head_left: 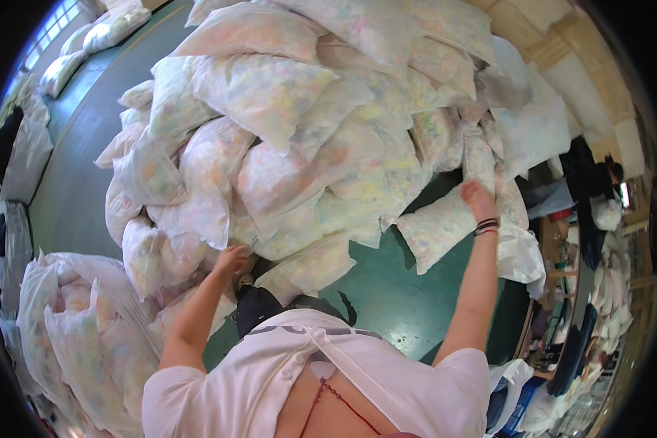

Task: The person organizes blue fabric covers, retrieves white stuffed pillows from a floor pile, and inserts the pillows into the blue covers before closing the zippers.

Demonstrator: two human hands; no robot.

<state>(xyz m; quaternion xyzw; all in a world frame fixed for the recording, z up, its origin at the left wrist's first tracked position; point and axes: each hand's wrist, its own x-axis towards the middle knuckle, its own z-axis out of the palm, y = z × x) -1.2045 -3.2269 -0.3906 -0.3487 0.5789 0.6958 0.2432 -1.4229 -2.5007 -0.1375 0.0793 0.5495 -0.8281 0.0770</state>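
Observation:
A large heap of whitish translucent sacks (pixel 306 169) with pastel-coloured filling rises in front of me. My left hand (pixel 233 259) is at the heap's lower edge, by the corner of a sack (pixel 205 211); whether its fingers grip that corner is unclear. Out to the right, my right hand (pixel 477 198) is at the upper end of a smaller filled sack (pixel 438 227), which slants over the green floor. The fingers of this hand look curled, but their hold on the sack cannot be made out. Dark cord bands circle the right wrist.
Large clear plastic bags of filled sacks (pixel 98 328) stand at the lower left. Green floor (pixel 388 290) shows between me and the heap. On the right are wooden shelving (pixel 558 284) with mixed items and a person in dark clothing (pixel 591 180). More sacks (pixel 115 27) lie at the upper left.

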